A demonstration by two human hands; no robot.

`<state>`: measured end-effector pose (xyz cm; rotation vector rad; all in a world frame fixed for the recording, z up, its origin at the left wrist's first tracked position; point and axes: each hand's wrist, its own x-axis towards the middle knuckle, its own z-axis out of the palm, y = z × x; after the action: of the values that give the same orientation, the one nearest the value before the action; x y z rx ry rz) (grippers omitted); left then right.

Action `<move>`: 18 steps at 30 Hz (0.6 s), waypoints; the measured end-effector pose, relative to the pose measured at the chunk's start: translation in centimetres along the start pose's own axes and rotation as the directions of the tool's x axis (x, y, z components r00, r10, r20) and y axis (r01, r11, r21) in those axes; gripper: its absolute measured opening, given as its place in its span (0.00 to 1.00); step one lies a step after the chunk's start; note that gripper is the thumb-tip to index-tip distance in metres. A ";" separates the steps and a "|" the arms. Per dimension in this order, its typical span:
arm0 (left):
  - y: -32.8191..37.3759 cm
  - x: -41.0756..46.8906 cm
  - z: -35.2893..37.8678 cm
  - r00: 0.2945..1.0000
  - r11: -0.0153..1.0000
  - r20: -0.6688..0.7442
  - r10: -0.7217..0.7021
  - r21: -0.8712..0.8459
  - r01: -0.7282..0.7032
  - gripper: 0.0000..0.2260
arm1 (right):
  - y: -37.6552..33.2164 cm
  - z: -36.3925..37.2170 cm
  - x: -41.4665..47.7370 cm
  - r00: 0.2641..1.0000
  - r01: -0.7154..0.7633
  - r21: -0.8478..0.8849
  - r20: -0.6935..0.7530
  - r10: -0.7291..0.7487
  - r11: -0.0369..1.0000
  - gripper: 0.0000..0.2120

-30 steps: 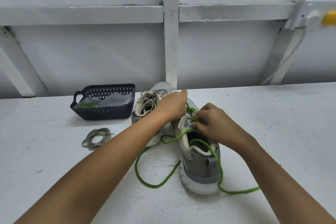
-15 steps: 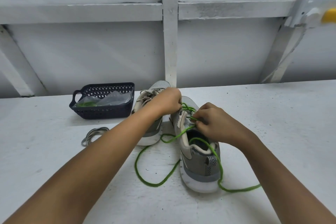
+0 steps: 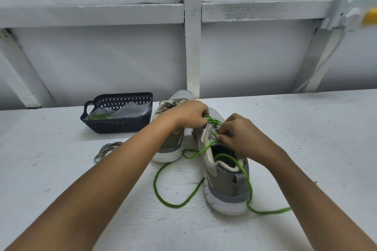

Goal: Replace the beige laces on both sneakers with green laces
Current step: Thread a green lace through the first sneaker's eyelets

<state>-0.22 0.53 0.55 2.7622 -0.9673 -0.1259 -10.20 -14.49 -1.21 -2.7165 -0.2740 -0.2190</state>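
Two grey sneakers stand on the white table, heels toward me. The right sneaker (image 3: 225,181) carries a green lace (image 3: 175,205) whose loose ends trail onto the table on both sides. My left hand (image 3: 188,114) grips the green lace over the sneaker's forefoot. My right hand (image 3: 242,134) pinches the green lace near the upper eyelets by the tongue. The left sneaker (image 3: 170,144), partly hidden behind my left arm, still wears beige laces. A removed beige lace (image 3: 106,150) lies coiled on the table to the left.
A dark plastic basket (image 3: 117,123) at the back left holds a clear bag with a green lace in it. A white wall with beams rises right behind the table. A yellow object (image 3: 370,16) sits on the frame at the upper right.
My left hand has slid a little toward the right sneaker's toe and now holds the lace there. The right hand has barely moved at the eyelets.
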 end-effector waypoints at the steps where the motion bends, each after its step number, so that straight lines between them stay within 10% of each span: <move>1: 0.0 0.0 -0.1 1.000 1.000 0.009 -0.005 -0.011 0.005 0.12 | 0.0 0.0 0.0 1.000 0.001 -0.001 0.001 -0.001 1.000 0.09; 18: 0.9 -0.4 1.6 0.968 0.978 -0.246 -0.047 0.187 0.095 0.07 | -0.1 0.2 -0.2 1.000 -0.010 0.027 -0.022 0.010 1.000 0.07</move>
<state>-1.34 -0.14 -0.77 2.9022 -0.8575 0.3048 -10.43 -14.35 -1.38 -2.6867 -0.2552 -0.2404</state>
